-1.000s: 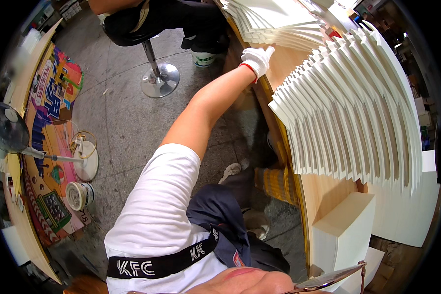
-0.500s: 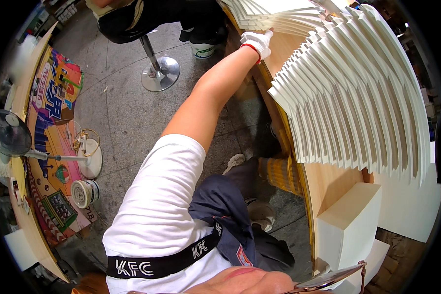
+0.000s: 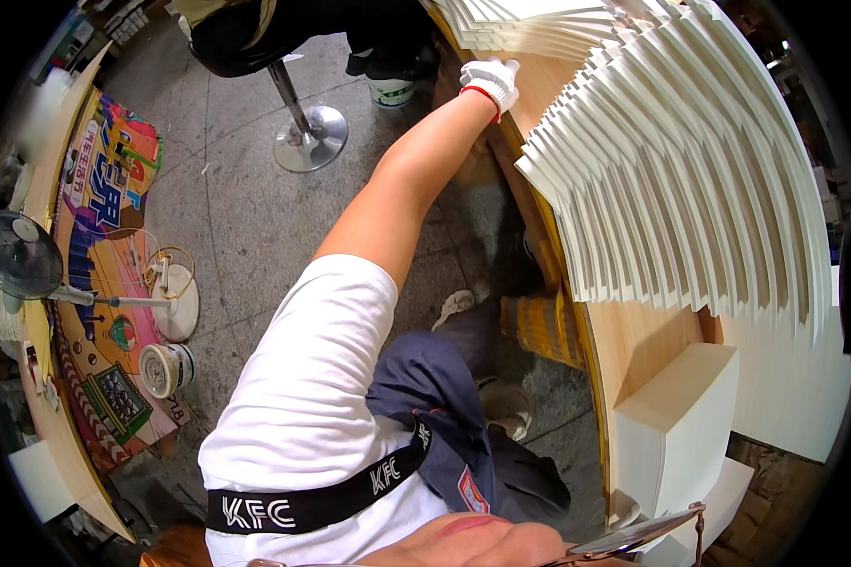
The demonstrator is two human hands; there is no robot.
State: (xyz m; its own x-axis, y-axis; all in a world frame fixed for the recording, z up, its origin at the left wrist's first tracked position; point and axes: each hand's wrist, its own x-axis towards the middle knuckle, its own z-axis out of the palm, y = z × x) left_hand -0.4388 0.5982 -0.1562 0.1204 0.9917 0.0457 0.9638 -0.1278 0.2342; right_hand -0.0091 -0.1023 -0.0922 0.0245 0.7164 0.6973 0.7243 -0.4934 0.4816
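Left hand (image 3: 491, 83) drawn slightly back | arm (image 3: 397, 184) outstretched | beside white sheets (image 3: 529, 36)

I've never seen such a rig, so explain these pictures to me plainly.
There is no robot here: a person works with their own hands. The view comes from a wide fisheye camera on the person's head, looking down, so straight edges bend. The left hand, in a white knitted glove, is at the edge of a wooden table; nothing can be seen held in it. The right hand is out of sight. On the table lie a large fanned-out stack of white sheets, another fanned stack beyond it, and a block-shaped white stack nearer the person.
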